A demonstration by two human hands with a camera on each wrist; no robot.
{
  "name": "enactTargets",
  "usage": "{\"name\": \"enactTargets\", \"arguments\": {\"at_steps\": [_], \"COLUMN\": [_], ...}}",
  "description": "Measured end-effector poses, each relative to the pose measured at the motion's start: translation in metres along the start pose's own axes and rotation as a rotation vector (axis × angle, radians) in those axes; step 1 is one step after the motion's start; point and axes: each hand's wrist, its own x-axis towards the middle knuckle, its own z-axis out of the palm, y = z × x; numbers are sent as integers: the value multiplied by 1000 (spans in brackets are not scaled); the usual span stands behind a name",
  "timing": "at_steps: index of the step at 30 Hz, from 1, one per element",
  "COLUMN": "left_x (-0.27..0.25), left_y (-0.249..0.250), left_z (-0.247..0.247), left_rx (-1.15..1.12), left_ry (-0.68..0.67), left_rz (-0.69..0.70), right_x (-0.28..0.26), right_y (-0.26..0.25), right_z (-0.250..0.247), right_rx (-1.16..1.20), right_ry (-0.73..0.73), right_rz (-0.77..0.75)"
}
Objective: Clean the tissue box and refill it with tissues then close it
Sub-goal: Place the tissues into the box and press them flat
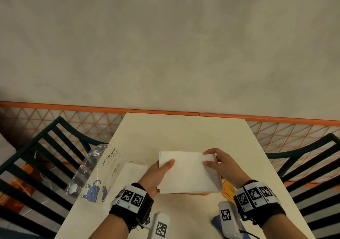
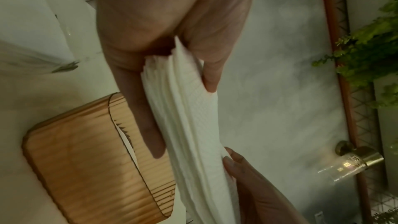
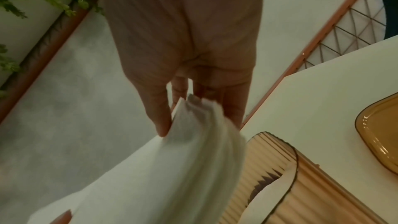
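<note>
A thick stack of white tissues (image 1: pixel 187 171) hangs above the table, held at both ends. My left hand (image 1: pixel 161 172) grips its left end (image 2: pixel 183 94), thumb on top and fingers underneath. My right hand (image 1: pixel 215 162) pinches the right end (image 3: pixel 193 125) between thumb and fingers. Below the stack sits the ribbed amber tissue box (image 2: pixel 90 159), open on top (image 3: pixel 280 185), with some white tissue showing inside. In the head view the stack hides nearly all of the box. The amber lid (image 1: pixel 227 190) lies on the table to the right (image 3: pixel 379 135).
Another white tissue pile (image 1: pixel 128 174) and a clear printed plastic wrapper (image 1: pixel 95 174) lie at the table's left. Dark slatted chairs (image 1: pixel 36 165) stand on both sides. An orange-railed mesh fence (image 1: pixel 165 112) runs past the table's far edge (image 1: pixel 184 115).
</note>
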Motion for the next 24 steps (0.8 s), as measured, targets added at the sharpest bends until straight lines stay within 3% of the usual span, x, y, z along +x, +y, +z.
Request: {"name": "enactTargets", "arguments": {"at_steps": [5,11,17,20,22,24], "left_x": [-2,-2,3,3,3,6], "left_y": [1,-1,-8,-11,-12,-8], "left_z": [-1,9,14,18,20,18], "left_rx": [-32,-31,-39,-108,-143,-97], "left_ry": [-3,47,85,68,9,33], "left_rz": [-20,28,30,-2,-34,-39], "right_x": [-2,6,6,3,4,8], "right_y": [-3,0,3,8,12,15], "right_z": [-2,6,14,20,20,15], "right_rx": [108,57,35,168,233,213], "right_ry": [-48,53,94,9,11,25], "right_rz": [18,25,251,283,284,317]}}
